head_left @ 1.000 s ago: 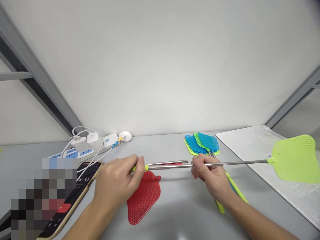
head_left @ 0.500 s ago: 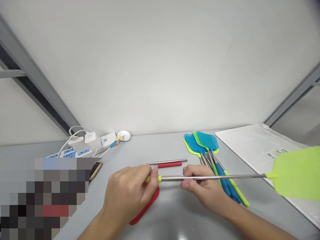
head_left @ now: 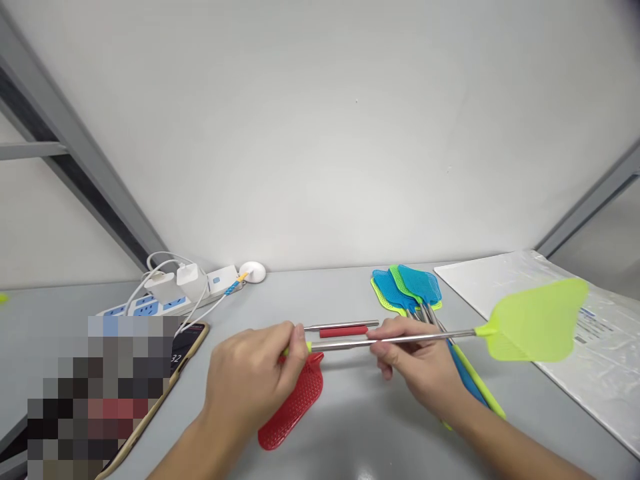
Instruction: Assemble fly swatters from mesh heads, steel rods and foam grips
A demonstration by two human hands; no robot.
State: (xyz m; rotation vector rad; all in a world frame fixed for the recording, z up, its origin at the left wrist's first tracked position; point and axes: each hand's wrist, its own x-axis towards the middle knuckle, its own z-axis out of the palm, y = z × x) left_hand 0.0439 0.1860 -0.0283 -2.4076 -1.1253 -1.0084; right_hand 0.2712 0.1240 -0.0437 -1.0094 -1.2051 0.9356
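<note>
My left hand [head_left: 253, 380] is closed round the green handle end of a telescopic lime-green fly swatter [head_left: 535, 321]. My right hand [head_left: 415, 363] pinches its steel rod near the middle, holding it level above the grey table [head_left: 350, 427]. The green head hangs out to the right. Under my left hand lies a red fly swatter [head_left: 293, 407], its red handle and rod pointing right behind the held rod. A bundle of blue and green swatters [head_left: 407, 288] lies behind my right hand.
A white power strip [head_left: 170, 293] with chargers and cables sits at the back left, beside a small white round puck [head_left: 253, 271]. A phone [head_left: 185, 343] lies at the left. A clear plastic sheet [head_left: 575, 333] covers the right side.
The green swatter's rod has got shorter: its head has moved left toward my right hand, from the frame's right edge to over the plastic sheet. Both hands keep their grip.
</note>
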